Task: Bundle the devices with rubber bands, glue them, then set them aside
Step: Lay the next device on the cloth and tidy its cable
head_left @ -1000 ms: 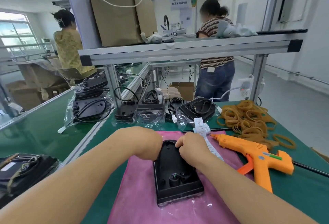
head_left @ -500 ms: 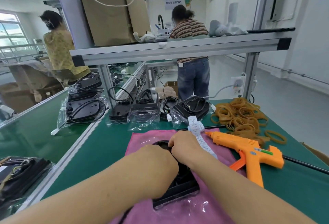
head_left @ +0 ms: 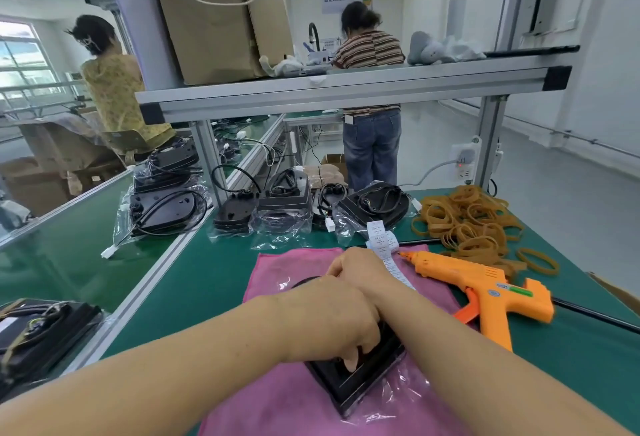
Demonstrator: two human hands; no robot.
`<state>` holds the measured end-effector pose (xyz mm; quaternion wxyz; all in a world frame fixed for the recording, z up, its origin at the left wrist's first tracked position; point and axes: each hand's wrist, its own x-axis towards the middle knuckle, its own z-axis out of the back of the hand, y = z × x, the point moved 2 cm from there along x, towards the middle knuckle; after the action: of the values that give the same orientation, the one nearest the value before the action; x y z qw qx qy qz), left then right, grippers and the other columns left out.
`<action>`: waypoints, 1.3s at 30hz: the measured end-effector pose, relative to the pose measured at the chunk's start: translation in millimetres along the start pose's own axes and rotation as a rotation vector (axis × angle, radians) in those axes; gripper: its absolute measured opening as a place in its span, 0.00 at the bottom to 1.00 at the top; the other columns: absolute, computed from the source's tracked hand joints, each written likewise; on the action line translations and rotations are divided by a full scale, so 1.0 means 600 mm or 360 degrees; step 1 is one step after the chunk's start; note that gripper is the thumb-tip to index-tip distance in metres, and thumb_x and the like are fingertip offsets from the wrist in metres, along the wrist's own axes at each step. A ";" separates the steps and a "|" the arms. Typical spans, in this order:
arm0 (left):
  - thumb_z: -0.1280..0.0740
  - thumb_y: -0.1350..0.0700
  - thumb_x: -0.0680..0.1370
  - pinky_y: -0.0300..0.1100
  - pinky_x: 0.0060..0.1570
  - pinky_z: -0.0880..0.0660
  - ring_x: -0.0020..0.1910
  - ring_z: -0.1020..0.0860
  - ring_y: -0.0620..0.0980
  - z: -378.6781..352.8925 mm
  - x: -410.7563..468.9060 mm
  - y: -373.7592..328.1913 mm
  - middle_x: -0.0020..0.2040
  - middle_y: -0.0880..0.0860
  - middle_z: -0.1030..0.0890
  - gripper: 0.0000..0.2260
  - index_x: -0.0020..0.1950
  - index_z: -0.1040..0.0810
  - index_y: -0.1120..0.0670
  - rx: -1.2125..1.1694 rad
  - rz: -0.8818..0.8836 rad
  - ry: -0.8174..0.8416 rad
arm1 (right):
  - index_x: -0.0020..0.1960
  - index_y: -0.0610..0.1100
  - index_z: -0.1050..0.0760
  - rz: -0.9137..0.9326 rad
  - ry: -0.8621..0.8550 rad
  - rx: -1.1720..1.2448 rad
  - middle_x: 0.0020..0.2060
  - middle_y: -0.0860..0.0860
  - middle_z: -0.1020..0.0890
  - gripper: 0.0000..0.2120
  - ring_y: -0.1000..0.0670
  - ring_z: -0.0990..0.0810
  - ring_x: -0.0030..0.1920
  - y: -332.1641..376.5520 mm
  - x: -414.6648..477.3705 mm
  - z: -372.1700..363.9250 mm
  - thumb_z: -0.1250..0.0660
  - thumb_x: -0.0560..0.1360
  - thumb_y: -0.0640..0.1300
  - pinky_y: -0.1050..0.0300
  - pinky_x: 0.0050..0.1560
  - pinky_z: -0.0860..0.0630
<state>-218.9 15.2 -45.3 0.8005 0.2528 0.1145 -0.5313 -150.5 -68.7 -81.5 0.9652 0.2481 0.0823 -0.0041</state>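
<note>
On the pink cloth (head_left: pixel 277 401) on the desk (head_left: pixel 207 279), the black device (head_left: pixel 360 383) lies flat, the left hand (head_left: pixel 332 318) gripping its near half and the right hand (head_left: pixel 363 269) curled over its far end, seemingly steadying it for banding.

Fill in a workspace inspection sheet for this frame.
Surface: green bench, pink cloth spread on it.
Job's things: black device on the cloth in clear wrap; orange glue gun lying right of it; rubber bands piled beyond.
Clutter: bagged devices along the back; paper slip.
Hands: left hand grips the device; right hand curled over its far end, grip hidden.
Cables: black cord runs right from the gun; white lead to a socket strip.
Surroundings: shelf with paper bag; two people at other benches.
</note>
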 end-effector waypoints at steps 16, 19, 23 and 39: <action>0.20 0.44 0.64 0.42 0.39 0.28 0.34 0.26 0.41 -0.072 0.005 0.070 0.36 0.46 0.19 0.12 0.43 0.18 0.46 -0.1443 0.0304 -0.0320 | 0.42 0.44 0.27 -0.0184 0.0727 0.0372 0.35 0.46 0.21 0.08 0.52 0.19 0.30 -0.085 -0.081 0.050 0.30 0.77 0.43 0.62 0.31 0.22; 0.20 0.47 0.65 0.42 0.39 0.28 0.34 0.26 0.44 -0.069 0.002 0.082 0.39 0.53 0.17 0.12 0.42 0.17 0.49 -0.1425 0.0321 -0.0329 | 0.40 0.43 0.29 -0.0157 0.0654 0.0413 0.32 0.46 0.23 0.10 0.52 0.21 0.27 -0.080 -0.091 0.040 0.32 0.78 0.38 0.62 0.29 0.22; 0.21 0.55 0.67 0.40 0.38 0.28 0.36 0.24 0.45 -0.077 -0.005 0.094 0.39 0.53 0.16 0.08 0.43 0.16 0.54 -0.1289 0.0333 -0.0322 | 0.41 0.41 0.28 -0.0017 0.0824 0.0440 0.33 0.46 0.19 0.09 0.53 0.18 0.30 -0.059 -0.104 0.044 0.35 0.79 0.34 0.65 0.31 0.23; 0.22 0.57 0.68 0.31 0.27 0.36 0.28 0.30 0.38 -0.091 -0.008 0.080 0.28 0.37 0.23 0.11 0.36 0.25 0.51 -0.1219 0.0361 -0.0398 | 0.37 0.42 0.22 -0.0054 0.0539 0.0762 0.27 0.50 0.19 0.09 0.53 0.18 0.28 -0.033 -0.116 0.011 0.28 0.73 0.32 0.65 0.32 0.22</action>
<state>-172.7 62.1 -75.8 0.8977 -0.1186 0.1770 -0.3856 -219.4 -91.5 -74.1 0.8515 0.4646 0.2431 0.0018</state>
